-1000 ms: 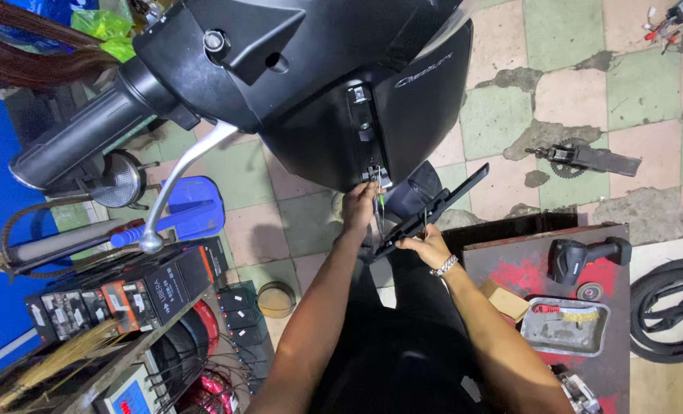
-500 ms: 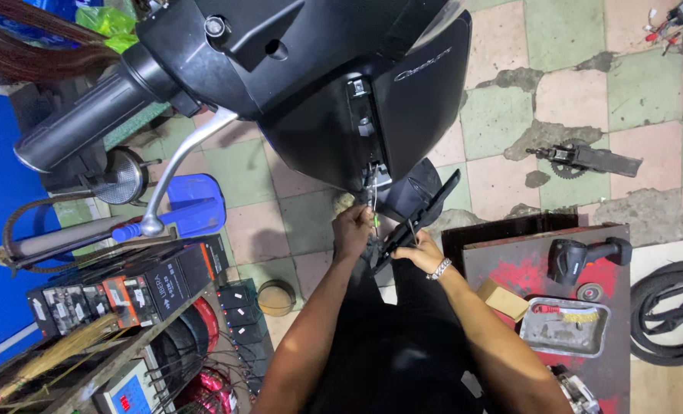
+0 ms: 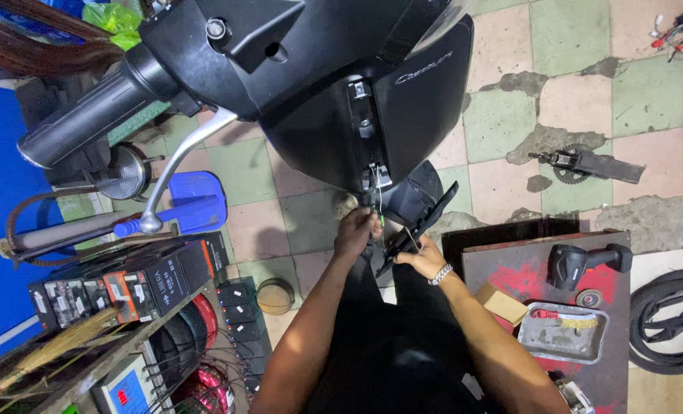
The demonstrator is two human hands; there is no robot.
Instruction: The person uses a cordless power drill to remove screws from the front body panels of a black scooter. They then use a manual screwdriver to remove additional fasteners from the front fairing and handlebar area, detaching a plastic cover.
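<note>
L hand [image 3: 354, 230] is pinched shut on the thin wires [image 3: 376, 201] hanging under the black scooter front panel [image 3: 402, 115]. R hand [image 3: 422, 257] is closed round a black bracket piece [image 3: 418, 226] just beside it (fingers partly hidden), w/ a bracelet [image 3: 439, 274] on its wrist. Both are above the tiled floor [image 3: 510, 123].

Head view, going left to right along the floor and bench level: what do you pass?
Blue stool → left hand → right hand → black power tool → black tyre.
</note>
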